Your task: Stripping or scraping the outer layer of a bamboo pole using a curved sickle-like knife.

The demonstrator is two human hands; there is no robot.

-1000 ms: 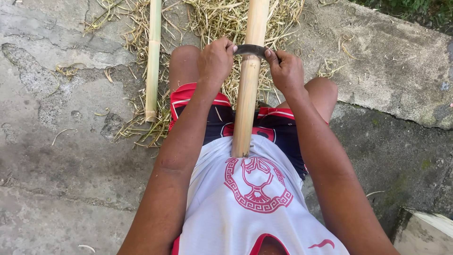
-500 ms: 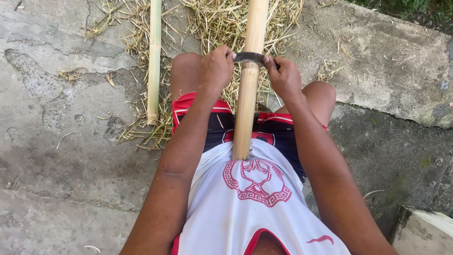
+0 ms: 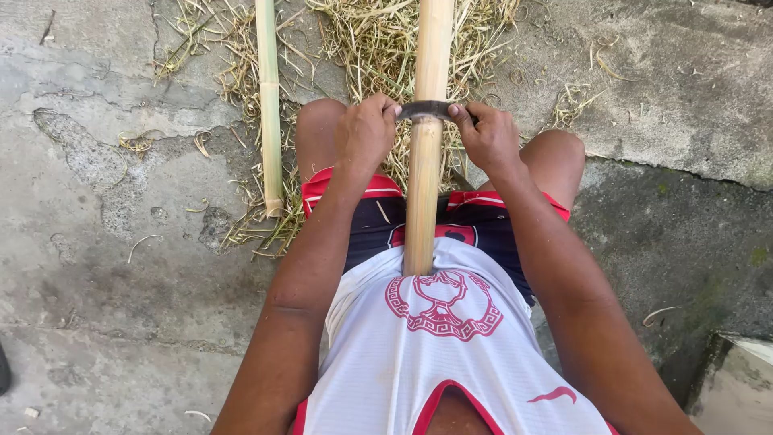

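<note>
Rough, cracked grey concrete ground [image 3: 97,242] spreads all around, strewn at the far side with dry, stringy yellow bamboo shavings [image 3: 362,40]. A long, smooth, pale round bamboo pole [image 3: 424,185] runs from far to near between the knees, its near end against the white shirt. A thinner greenish bamboo stick [image 3: 269,105] lies to its left, well apart. Across the pole sits a dark curved metal blade [image 3: 425,109]. The left hand [image 3: 366,133] and right hand [image 3: 489,138] have fingers curled tight around the blade's two ends.
</note>
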